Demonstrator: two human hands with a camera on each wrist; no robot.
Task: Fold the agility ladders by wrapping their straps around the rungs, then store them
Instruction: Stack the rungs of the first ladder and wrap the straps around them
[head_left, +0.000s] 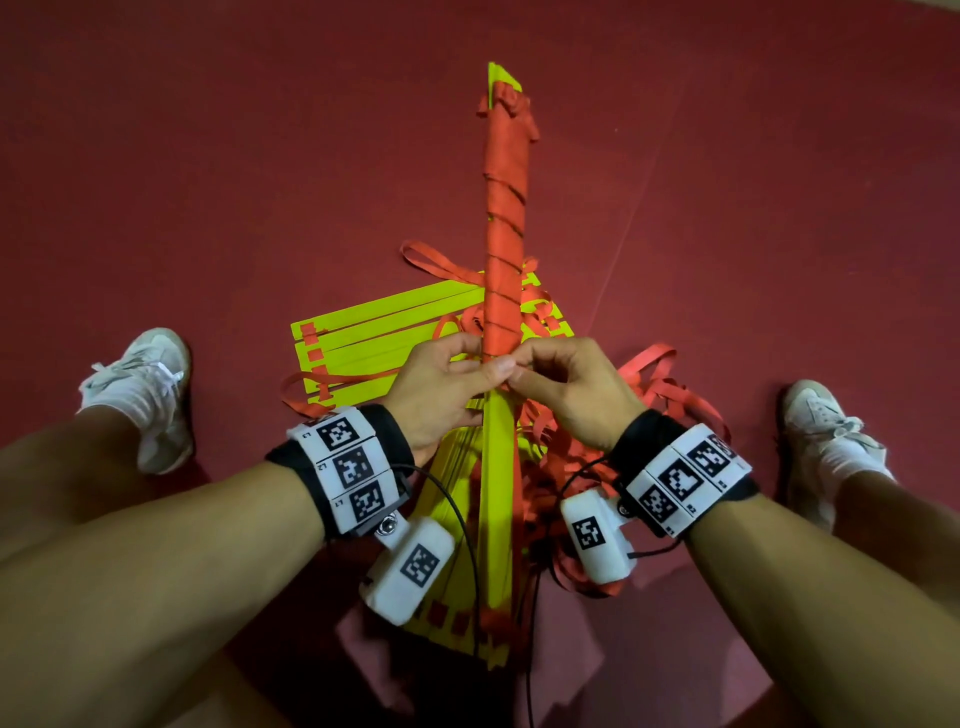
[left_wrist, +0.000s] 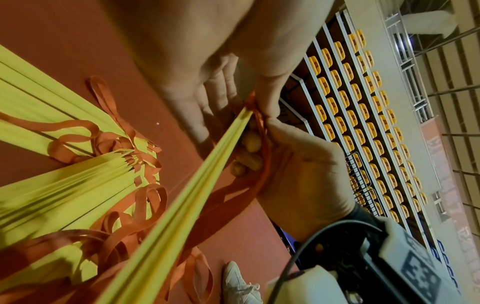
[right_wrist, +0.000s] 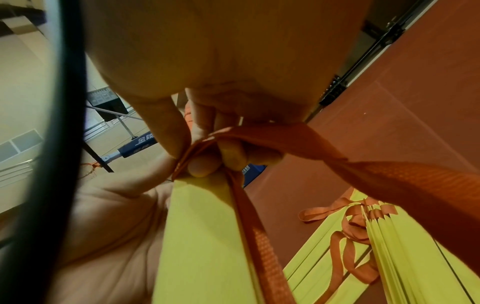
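A bundle of yellow rungs is held up over the red floor, its far half wound in red strap. My left hand grips the bundle at the edge of the winding, thumb on top. My right hand pinches the red strap against the bundle beside it. In the right wrist view the right hand's fingers curl round the strap at the yellow rungs. In the left wrist view both hands meet on the bundle.
Two more unwrapped ladders lie beneath: yellow rungs fanned on the floor to the left and another stack under my wrists, with loose red straps tangled to the right. My white shoes flank the pile.
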